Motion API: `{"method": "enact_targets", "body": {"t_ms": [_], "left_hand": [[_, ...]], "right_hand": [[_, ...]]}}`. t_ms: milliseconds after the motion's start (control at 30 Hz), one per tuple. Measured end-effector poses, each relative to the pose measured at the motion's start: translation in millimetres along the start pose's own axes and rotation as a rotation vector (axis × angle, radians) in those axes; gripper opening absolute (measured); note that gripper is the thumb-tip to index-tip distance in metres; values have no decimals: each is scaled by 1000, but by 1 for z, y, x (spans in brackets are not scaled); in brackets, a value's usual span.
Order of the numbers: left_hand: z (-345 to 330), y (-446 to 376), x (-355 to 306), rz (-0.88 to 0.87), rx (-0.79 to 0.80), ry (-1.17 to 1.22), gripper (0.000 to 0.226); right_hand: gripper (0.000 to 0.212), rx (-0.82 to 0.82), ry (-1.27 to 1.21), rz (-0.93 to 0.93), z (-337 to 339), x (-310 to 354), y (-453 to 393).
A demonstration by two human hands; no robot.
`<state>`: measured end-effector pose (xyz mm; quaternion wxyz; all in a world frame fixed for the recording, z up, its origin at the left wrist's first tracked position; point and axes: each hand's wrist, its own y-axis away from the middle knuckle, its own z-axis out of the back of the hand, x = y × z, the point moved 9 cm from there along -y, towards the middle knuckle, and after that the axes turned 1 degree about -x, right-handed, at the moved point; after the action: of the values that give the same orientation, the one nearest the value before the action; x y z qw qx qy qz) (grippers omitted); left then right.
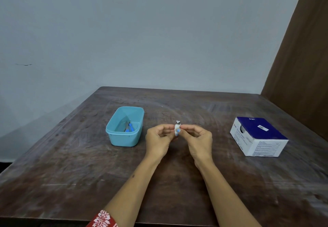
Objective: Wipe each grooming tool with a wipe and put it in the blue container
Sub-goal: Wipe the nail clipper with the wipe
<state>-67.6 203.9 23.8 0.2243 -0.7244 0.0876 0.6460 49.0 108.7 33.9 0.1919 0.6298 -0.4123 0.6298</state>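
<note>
Far left on the table (pixel 71 164) sits the blue container (pixel 113 134), open-topped, and there is already something lying in its bottom: a tool with a blue handle (pixel 131 127) beside a greyish piece, too small to name. So part of the job looks done, and the tub waits just left of the hands for an easy drop.

Now the middle, where the action is. The left hand (pixel 158 138) is up off the table, thumb and fingertips pinched on the left side of a small tool, a nail clipper (pixel 178 122) by the look of its metal head poking up. A white wipe (pixel 177 129) is wrapped round the clipper's body, with a touch of blue showing through low down. The right hand (pixel 198 139) meets it from the other side, fingers closed on the wipe and tool together. One hand steadies, the other rubs, I reckon; which does which can't be told from here. Holding it in the air lets the wipe reach all round.

Over to the right, well apart, a blue-and-white box (pixel 259 136) lies on the table, an opening in its left face, probably the wipe supply.

Next up, likely: finish the wipe, then carry the clipper left into the tub.
</note>
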Motion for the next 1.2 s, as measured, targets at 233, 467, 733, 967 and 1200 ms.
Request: {"method": "enact_targets", "body": {"t_ms": [233, 467, 733, 967, 1200], "left_hand": [[-6, 3, -4, -19, 49, -1, 30], [-2, 1, 1, 26, 12, 63, 33], [-1, -1, 2, 34, 12, 60, 27], [-4, 1, 4, 41, 8, 70, 25], [-7, 2, 7, 89, 31, 116, 26]], "right_hand": [[18, -24, 45, -18, 5, -6, -2], [17, 8, 108, -20, 1, -8, -2], [11, 31, 79, -37, -3, -9, -2], [8, 4, 135, 23, 0, -6, -2], [5, 33, 205, 74, -6, 3, 2]]}}
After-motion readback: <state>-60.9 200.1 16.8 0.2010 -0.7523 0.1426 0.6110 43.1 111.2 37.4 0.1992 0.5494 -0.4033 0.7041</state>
